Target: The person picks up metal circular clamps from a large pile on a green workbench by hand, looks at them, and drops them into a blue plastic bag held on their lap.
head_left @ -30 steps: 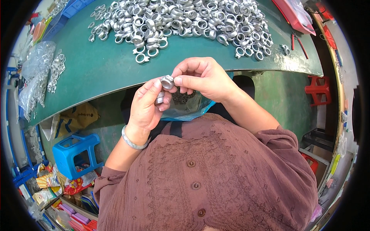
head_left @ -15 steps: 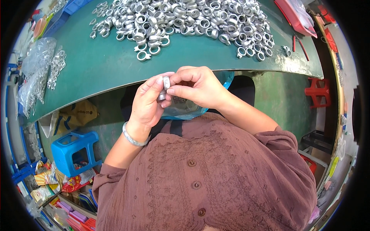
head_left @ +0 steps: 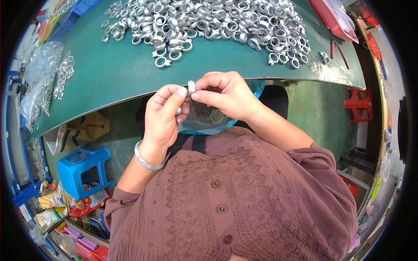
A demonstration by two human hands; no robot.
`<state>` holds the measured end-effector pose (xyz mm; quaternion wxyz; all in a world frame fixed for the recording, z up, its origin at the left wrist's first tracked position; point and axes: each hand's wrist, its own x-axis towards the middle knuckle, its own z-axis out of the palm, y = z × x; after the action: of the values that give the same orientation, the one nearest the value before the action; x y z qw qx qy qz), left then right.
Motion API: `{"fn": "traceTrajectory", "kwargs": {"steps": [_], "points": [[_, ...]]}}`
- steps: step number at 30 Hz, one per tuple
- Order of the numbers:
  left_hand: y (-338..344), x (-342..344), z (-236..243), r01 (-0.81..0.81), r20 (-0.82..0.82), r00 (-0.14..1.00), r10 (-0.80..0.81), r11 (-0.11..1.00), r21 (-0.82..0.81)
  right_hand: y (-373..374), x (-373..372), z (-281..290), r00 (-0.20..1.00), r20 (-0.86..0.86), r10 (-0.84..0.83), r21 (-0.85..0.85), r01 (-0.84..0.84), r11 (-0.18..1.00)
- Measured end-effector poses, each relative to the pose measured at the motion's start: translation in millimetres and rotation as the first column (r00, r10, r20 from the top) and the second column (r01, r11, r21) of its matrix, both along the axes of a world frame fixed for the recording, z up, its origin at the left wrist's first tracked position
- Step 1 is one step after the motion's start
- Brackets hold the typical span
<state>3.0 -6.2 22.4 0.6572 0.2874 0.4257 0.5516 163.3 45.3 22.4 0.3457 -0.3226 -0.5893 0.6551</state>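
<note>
A small silver metal ring clamp point(head_left: 191, 87) is pinched between my two hands just in front of the table edge. My left hand point(head_left: 163, 111) grips its left side with thumb and forefinger. A second silver ring point(head_left: 179, 110) shows partly under the curled fingers of that hand. From the other side, the thumb and forefinger of my right hand point(head_left: 226, 93) press on the first clamp. Below the hands, a clear bag with a blue rim point(head_left: 209, 126) lies over my lap, with small dark pieces visible inside.
A big heap of silver ring clamps point(head_left: 217, 21) covers the far part of the green table point(head_left: 109, 69). Red-handled pliers point(head_left: 342, 54) and a red tray point(head_left: 333, 21) are at right. Plastic bags point(head_left: 41, 82) lie at left. A blue stool point(head_left: 85, 172) and red stool point(head_left: 359, 104) stand on the floor.
The clamp has moved slightly right and up and turned between my fingers. My left hand has shifted a little left, and its second ring is now more hidden.
</note>
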Motion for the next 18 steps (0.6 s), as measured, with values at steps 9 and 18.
{"fn": "traceTrajectory", "kwargs": {"steps": [9,18], "points": [[-0.9,2.9,9.2,0.007,-0.042,0.999,-0.008,1.000,-0.020,-0.1,1.5,1.3,0.999,-0.033,0.001,-0.032,-0.002,0.999],[-1.1,4.1,10.6,-0.001,-0.030,1.000,0.000,0.999,-0.042,-0.2,2.6,2.0,1.000,-0.025,0.016,0.005,-0.015,1.000]]}}
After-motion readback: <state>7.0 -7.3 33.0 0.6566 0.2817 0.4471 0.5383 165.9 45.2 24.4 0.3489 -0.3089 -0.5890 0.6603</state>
